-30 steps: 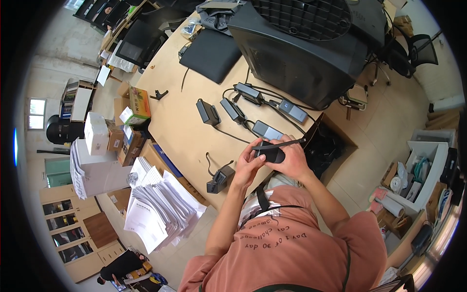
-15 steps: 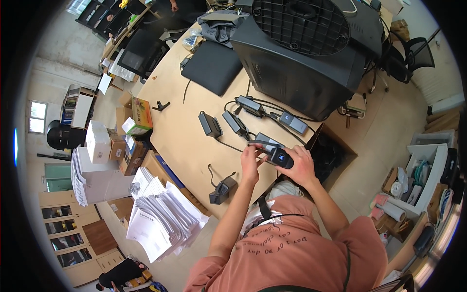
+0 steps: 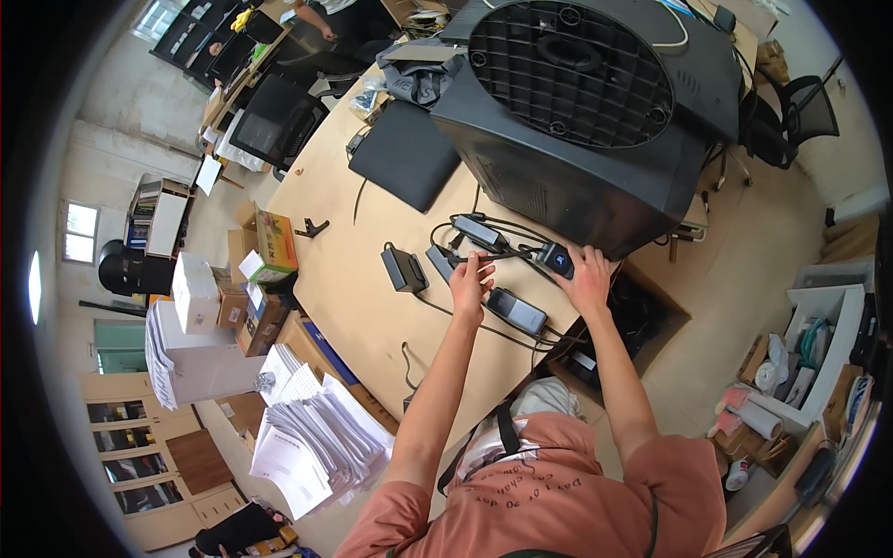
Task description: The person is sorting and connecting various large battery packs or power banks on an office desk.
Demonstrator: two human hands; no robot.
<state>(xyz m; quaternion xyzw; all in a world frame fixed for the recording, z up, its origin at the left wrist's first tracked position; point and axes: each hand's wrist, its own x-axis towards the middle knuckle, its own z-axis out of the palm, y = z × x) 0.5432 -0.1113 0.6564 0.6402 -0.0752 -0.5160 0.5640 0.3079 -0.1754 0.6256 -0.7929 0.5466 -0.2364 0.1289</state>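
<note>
My right hand (image 3: 588, 281) is closed around one end of a dark handheld device (image 3: 556, 259) with a small lit screen, at the right side of the table near the big black case. My left hand (image 3: 469, 285), its thumb and fingers pinched together, holds a black cable (image 3: 502, 256) that runs toward that device. Between my forearms a second grey handheld device (image 3: 517, 312) with a dark screen lies on the table, no hand on it. Just beyond my left hand are a black power adapter (image 3: 441, 263) and another adapter (image 3: 480, 230) among looped cables. A boxy black adapter (image 3: 405, 268) stands to the left.
The large black case (image 3: 558, 186) takes up the table's far right. A flat black item (image 3: 406, 155) lies beside it, a small black bracket (image 3: 312, 228) farther left. Stacked papers (image 3: 316, 432) and boxes (image 3: 272, 244) line the left edge. Another person (image 3: 321, 20) is at the back.
Both hands have moved farther in over the table. My right hand now grips the device near the black case; a grey device lies uncovered where my hands were.
</note>
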